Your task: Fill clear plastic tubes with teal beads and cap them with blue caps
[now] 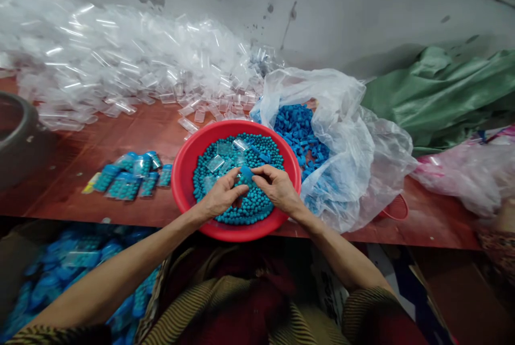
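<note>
Above a red basin [183, 160] of teal beads [257, 211], my two hands meet at a small clear container with a blue cap [245, 173]. My left hand [223, 192] is closed round the container's body, which its fingers partly hide. The fingers of my right hand [277, 186] pinch at the blue cap from the other side. Several clear empty containers [215, 163] and a few loose blue caps [264, 157] lie on the beads behind my hands.
Filled containers [124, 185] lie left of the basin. Behind spreads a heap of clear containers [161, 71]. A plastic bag [346, 141] holds blue caps [298, 125] at right, near a red scoop-like piece [397, 208]. Below left, a box holds filled containers [52, 275]. A grey tub [20, 136] stands left.
</note>
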Tool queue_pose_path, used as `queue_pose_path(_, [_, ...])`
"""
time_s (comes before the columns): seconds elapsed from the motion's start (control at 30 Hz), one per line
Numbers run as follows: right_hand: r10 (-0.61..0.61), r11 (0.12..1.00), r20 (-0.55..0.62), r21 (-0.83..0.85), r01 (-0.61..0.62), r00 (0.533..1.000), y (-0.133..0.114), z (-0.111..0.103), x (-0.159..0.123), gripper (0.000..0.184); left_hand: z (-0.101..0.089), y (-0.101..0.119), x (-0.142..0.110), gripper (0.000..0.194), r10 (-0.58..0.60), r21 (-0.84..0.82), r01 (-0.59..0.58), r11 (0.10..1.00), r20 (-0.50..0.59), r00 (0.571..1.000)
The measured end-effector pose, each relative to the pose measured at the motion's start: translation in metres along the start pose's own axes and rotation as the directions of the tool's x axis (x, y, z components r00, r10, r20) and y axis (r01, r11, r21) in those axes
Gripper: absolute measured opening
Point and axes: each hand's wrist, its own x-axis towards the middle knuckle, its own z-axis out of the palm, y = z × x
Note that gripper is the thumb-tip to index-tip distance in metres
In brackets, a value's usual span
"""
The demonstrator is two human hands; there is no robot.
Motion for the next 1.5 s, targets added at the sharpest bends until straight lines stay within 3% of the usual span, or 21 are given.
queue_pose_path(0.13, [0.06, 0.992, -0.01, 0.113, -0.059, 0.998, -0.001, -0.006, 0.004, 0.023, -0.002, 0.002, 0.0, 0.059, -0.013, -0.026, 0.013, 1.0, -0.008, 1.0])
queue_pose_path(0.4, [-0.069, 0.996, 0.075, -0.046, 0.072, 0.995, -0.001, -0.006, -0.002, 0.02, -0.003, 0.0, 0.0, 0.057, -0.017, -0.081, 0.019, 0.997, 0.024, 1.0])
queue_pose_path(0.53, [0.014, 1.0, 0.125, 0.023, -0.017, 0.992, 0.004, -0.005, -0.003, 0.02, -0.001, 0.003, -0.001, 0.062, -0.039, -0.077, 0.039, 0.996, 0.003, 0.999])
queue_pose_path(0.7, [0.005, 0.999, 0.013, -0.043, -0.005, 1.0, 0.005, 0.0, -0.005, 0.02, -0.001, 0.004, 0.0, 0.067, -0.051, -0.068, 0.049, 0.996, -0.02, 0.999])
queue_pose_path(0.93, [0.003, 1.0, 0.119, -0.001, -0.003, 0.993, 0.008, -0.006, -0.002, 0.021, -0.003, 0.007, -0.003, 0.067, -0.049, -0.062, 0.051, 0.997, 0.036, 0.998])
queue_pose_path(1.07, [-0.12, 0.992, 0.144, -0.032, 0.126, 0.982, 0.01, -0.008, -0.004, 0.018, 0.0, 0.007, -0.003, 0.055, 0.002, -0.018, -0.001, 1.0, 0.01, 1.0])
queue_pose_path(1.2, [-0.306, 0.931, 0.204, -0.138, 0.337, 0.93, 0.014, -0.003, -0.003, 0.022, 0.001, 0.0, -0.001, 0.043, 0.03, 0.0, -0.03, 1.0, -0.06, 0.998])
queue_pose_path(1.3, [-0.351, 0.904, 0.225, -0.172, 0.391, 0.909, 0.017, 0.001, 0.0, 0.023, -0.001, -0.002, -0.001, 0.039, 0.033, 0.05, -0.028, 0.998, -0.106, 0.994])
queue_pose_path(1.37, [-0.289, 0.941, 0.219, -0.114, 0.319, 0.932, 0.016, -0.001, 0.003, 0.02, -0.002, 0.0, -0.001, 0.041, 0.011, 0.028, -0.008, 1.0, -0.117, 0.993])
queue_pose_path(1.43, [-0.154, 0.988, 0.235, 0.042, 0.148, 0.96, 0.013, -0.005, 0.006, 0.023, -0.005, 0.003, -0.001, 0.044, -0.021, -0.017, 0.019, 1.0, -0.089, 0.996])
queue_pose_path(1.5, [0.001, 0.971, 0.243, 0.23, -0.058, 0.97, 0.011, -0.009, 0.008, 0.03, -0.007, 0.006, -0.002, 0.047, -0.039, -0.033, 0.037, 0.999, -0.044, 0.998])
